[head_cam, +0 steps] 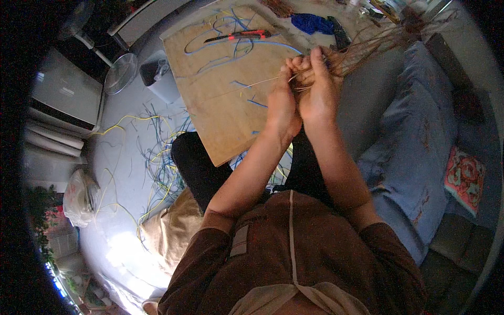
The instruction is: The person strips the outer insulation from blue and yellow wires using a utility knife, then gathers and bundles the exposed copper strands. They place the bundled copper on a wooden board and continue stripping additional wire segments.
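Observation:
My left hand [281, 100] and my right hand [321, 88] are together over the right edge of a tan board [220, 118]. Between them they hold a bundle of thin copper-coloured wires [364, 47] that fans out to the upper right. One thin strand runs from my left hand leftward across the board. A red and black utility knife [238, 36] lies at the board's far end, on blue wire pieces [214, 65]. Short bits of blue insulation [258, 103] lie near my left hand. The fingers partly hide the held wires.
Tangled green, blue and yellow wires [159, 157] lie on the floor at left, near a brown sack [173, 228]. A white bin [163, 86] and a round-based stand [121, 73] are beyond. A blue cloth-covered seat [409, 138] is at right.

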Demonstrator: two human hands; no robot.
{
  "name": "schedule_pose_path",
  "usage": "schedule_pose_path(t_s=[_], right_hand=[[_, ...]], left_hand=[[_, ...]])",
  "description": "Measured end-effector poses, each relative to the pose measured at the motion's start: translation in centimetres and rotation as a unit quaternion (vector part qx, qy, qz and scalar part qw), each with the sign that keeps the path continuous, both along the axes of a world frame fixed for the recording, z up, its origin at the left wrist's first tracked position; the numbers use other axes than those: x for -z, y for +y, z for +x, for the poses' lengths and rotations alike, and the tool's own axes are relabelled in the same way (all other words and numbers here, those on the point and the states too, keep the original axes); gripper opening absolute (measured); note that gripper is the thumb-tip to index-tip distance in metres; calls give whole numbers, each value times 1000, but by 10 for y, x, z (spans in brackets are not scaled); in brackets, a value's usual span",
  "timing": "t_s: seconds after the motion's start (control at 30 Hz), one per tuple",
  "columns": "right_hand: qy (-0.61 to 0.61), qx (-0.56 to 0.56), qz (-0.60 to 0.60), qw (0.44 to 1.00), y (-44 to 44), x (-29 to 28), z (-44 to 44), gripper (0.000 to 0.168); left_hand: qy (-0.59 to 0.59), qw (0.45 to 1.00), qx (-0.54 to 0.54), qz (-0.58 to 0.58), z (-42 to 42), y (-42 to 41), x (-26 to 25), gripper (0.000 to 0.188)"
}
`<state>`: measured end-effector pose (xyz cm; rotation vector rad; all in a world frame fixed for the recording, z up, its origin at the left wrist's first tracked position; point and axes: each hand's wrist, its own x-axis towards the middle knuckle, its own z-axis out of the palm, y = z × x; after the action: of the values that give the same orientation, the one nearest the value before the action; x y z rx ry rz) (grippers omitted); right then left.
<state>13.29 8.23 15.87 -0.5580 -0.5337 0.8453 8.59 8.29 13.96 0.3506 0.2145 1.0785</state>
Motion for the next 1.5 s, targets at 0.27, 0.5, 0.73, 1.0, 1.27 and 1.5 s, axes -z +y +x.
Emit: schedule_pose_path(t_s=[0.27, 0.5, 0.73, 1.0, 1.27, 1.5], right_hand=[[31, -39, -33, 998, -2, -17, 25, 9], [-182, -41, -155, 970, -12, 9, 36, 12], [-501, -41, -264, 823, -33, 48, 13, 25], [-594, -165, -224, 755, -50, 80, 23, 27], [-532, -367, -252, 720, -89, 86, 7, 18], [-569, -358, -273, 688, -90, 73, 2, 26]], left_hand=[[-183, 982, 4, -52, -29, 15, 35, 30], [21, 998, -49, -21, -23, -3, 56, 28], [250, 957, -122, 81, -27, -15, 75, 49], [424, 830, -150, 330, -46, -14, 107, 46], [126, 976, -159, 79, -130, 27, 17, 41], [42, 992, -112, 47, -156, 54, 22, 22]])
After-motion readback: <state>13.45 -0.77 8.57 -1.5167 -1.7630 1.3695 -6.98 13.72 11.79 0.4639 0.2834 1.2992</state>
